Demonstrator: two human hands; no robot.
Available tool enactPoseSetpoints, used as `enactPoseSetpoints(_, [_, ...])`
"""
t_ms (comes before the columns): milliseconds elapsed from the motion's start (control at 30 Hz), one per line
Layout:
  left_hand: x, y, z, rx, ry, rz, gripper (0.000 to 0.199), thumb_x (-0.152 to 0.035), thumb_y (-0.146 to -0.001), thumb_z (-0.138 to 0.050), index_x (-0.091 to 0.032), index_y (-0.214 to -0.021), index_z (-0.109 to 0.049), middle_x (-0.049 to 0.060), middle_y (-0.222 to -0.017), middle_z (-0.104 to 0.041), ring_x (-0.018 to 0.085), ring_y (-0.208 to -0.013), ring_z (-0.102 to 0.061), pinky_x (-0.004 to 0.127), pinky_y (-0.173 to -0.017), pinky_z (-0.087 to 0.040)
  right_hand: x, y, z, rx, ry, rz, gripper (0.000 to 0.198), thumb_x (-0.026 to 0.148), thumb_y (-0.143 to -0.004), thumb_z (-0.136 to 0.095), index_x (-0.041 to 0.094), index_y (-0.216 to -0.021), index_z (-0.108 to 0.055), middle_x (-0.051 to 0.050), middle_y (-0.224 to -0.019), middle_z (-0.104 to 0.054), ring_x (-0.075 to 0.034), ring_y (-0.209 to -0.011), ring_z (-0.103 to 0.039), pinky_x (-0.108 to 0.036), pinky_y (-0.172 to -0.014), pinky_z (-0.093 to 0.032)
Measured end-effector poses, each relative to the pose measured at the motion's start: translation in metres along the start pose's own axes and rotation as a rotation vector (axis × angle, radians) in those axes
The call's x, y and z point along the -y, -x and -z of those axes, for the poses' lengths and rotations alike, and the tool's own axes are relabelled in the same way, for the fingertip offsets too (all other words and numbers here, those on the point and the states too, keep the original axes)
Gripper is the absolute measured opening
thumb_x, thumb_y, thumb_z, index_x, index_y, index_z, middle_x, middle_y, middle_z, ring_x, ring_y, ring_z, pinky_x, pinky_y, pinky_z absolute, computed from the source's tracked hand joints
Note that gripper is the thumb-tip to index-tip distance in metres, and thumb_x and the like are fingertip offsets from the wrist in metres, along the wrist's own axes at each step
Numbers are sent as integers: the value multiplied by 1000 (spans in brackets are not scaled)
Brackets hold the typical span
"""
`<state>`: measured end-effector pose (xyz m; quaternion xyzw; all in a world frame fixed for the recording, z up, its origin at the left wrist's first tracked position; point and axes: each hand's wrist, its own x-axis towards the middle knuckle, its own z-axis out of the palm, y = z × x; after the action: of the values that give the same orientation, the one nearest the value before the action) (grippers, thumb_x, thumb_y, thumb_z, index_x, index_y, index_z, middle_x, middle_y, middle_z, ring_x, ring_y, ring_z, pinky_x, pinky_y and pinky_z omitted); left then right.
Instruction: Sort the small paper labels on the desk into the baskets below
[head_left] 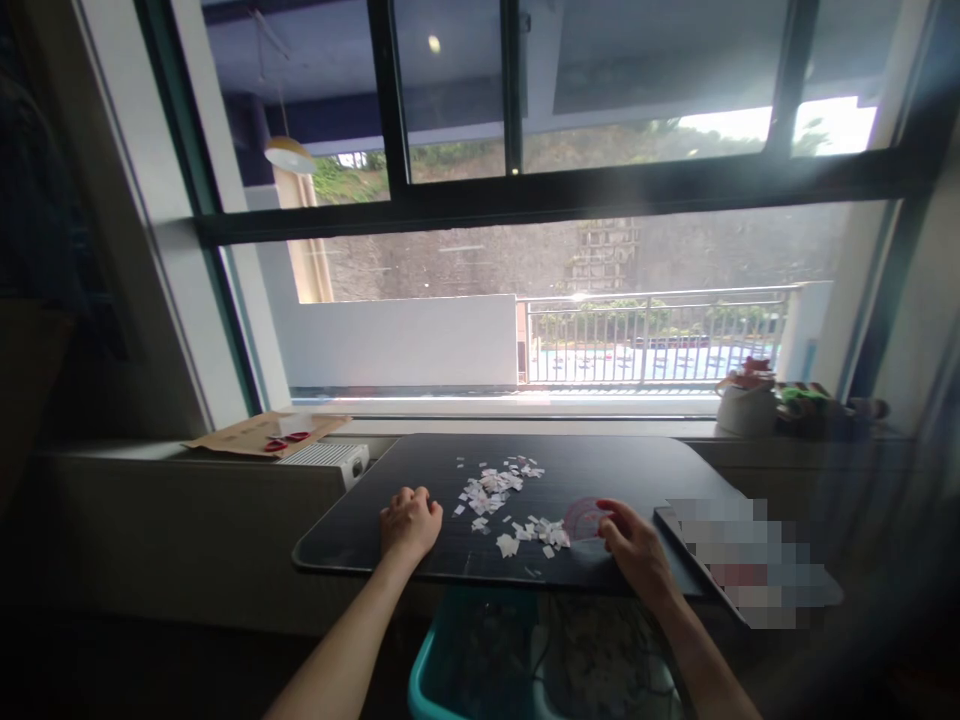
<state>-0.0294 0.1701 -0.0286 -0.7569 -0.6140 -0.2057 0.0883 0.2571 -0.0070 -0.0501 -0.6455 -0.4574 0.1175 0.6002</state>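
My left hand rests on the dark tabletop, its fingers curled in and nothing showing in them. To its right lie many small white paper pieces in a loose pile. A second cluster of paper pieces is nearer the front edge, just left of my right hand. That hand is closed, thumb and fingers at the edge of a thin see-through sheet with curved red markings. The sheet's exact kind is unclear, and part of it is hidden by the fingers.
A teal bin stands under the table's front edge, beside another container. At the right lies a blurred flat board. Red-handled scissors lie on brown paper on the left sill. A white pot stands on the right sill.
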Motion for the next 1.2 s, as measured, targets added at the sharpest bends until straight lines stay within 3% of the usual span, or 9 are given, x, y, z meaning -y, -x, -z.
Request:
enactPoseSetpoints(667, [-2,-2,-1,13,-13,21,24,-31,-83,-41,-19,-92,-60,11,-99,-57,27,-98,-54,39,-81,-41,5,1,2,41,-79,-68,34,33,-69,-53,15,-94,-66,-1,-64,-66,-16,-54,-58,-26,-50,-42])
enactPoseSetpoints(1200, [0,-3,-3,12,-6,21,25,-31,-83,-41,-18,-93,-60,11,-99,-57,28,-97,-54,40,-81,-40,2,2,0,71,-98,-53,32,31,-70,-54,15,-95,-66,-3,-68,-68,-18,-63,-62,-26,-55,-44])
